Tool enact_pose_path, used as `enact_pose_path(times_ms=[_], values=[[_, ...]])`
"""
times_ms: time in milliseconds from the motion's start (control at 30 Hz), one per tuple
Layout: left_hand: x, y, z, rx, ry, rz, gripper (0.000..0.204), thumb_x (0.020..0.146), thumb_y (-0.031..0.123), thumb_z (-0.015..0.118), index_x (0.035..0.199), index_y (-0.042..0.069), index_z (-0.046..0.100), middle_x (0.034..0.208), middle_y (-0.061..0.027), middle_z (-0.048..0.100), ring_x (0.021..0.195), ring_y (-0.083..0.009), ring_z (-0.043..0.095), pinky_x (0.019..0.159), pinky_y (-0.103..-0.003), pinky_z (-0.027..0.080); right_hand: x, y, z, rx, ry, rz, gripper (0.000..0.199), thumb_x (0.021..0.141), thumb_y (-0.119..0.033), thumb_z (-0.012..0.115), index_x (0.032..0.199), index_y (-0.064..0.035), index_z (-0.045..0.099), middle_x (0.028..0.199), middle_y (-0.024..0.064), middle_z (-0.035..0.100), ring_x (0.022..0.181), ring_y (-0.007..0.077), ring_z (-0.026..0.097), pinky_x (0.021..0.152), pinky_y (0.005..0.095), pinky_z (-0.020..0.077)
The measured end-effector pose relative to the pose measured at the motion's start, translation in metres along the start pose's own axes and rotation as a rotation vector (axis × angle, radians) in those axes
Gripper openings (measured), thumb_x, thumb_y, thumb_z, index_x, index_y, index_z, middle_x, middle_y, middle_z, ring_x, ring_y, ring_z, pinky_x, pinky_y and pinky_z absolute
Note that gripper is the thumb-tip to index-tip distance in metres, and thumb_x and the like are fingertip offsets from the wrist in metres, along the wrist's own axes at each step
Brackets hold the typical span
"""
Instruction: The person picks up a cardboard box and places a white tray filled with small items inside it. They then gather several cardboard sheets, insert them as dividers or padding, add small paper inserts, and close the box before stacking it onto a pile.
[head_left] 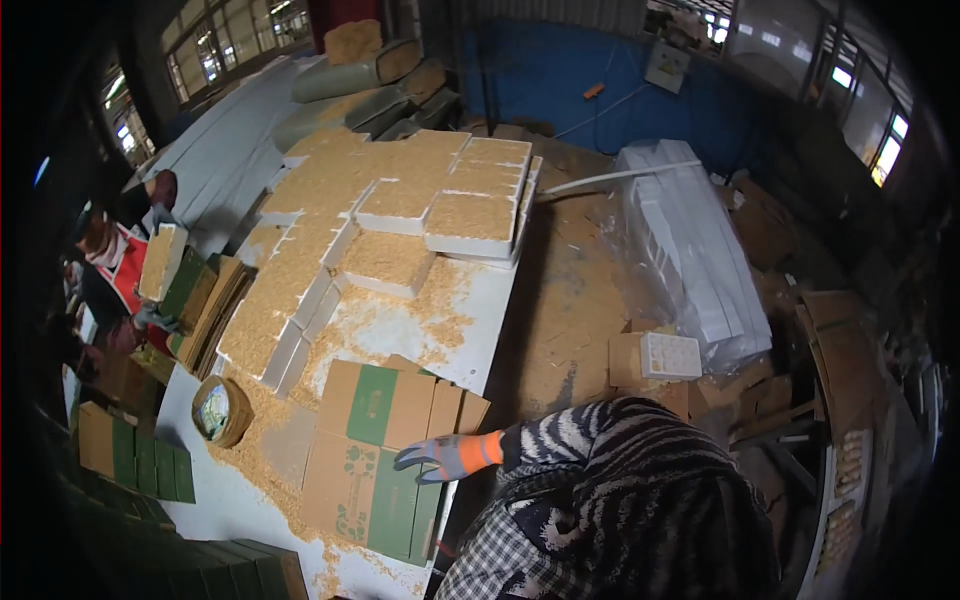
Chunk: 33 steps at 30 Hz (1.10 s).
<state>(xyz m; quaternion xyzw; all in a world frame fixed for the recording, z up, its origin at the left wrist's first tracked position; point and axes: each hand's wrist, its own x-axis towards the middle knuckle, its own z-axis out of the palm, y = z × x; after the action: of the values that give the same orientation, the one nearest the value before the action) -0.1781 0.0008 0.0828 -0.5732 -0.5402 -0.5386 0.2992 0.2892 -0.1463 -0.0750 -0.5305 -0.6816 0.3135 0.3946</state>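
One gloved hand (440,457) flat, fingers spread, on flattened carton (375,460), long axis running away.

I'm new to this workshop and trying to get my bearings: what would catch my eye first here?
The rows of white trays heaped with tan shavings, covering the far half of the long white table. Nearer, a gloved right hand rests on a stack of flattened brown-and-green cartons, with a tape roll to their left.
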Motion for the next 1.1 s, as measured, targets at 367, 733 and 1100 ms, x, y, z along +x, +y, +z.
enact_pose_path(times_ms=[367, 733, 1100], values=[[-0.177, 0.406, 0.040, -1.173, -1.150, 0.153, 0.065, 0.094, 0.022, 0.054, 0.147, -0.001, 0.024, 0.141, -0.0228, 0.042, 0.129, -0.0335, 0.042, 0.106, -0.044, 0.033, -0.251, 0.088, -0.119, -0.021, 0.201, 0.649, 0.048, 0.089, -0.036, 0.056, 0.130, -0.0114, 0.055, 0.130, 0.0144, 0.055, 0.119, 0.0306, 0.052, 0.102, 0.0395, 0.0405], [-0.256, 0.693, 0.037, -1.581, -1.859, 0.576, 0.063, 0.083, 0.005, 0.065, 0.139, 0.000, 0.039, 0.133, -0.0153, 0.053, 0.123, -0.0268, 0.050, 0.104, -0.034, 0.038, -0.448, 0.154, -0.211, -0.258, 0.484, 0.879, 0.043, 0.091, -0.033, 0.053, 0.128, -0.0110, 0.055, 0.130, 0.0156, 0.055, 0.119, 0.0325, 0.052, 0.104, 0.0392, 0.0385], [-0.356, 0.892, 0.091, -1.696, -2.524, 0.131, 0.057, 0.089, 0.007, 0.060, 0.141, 0.002, 0.038, 0.134, -0.0103, 0.053, 0.124, -0.0196, 0.049, 0.104, -0.032, 0.038, -0.473, 0.250, -0.269, 0.000, 0.512, 1.046, 0.045, 0.095, -0.035, 0.052, 0.131, -0.0085, 0.052, 0.134, 0.0175, 0.051, 0.122, 0.0307, 0.049, 0.101, 0.0400, 0.0399]])
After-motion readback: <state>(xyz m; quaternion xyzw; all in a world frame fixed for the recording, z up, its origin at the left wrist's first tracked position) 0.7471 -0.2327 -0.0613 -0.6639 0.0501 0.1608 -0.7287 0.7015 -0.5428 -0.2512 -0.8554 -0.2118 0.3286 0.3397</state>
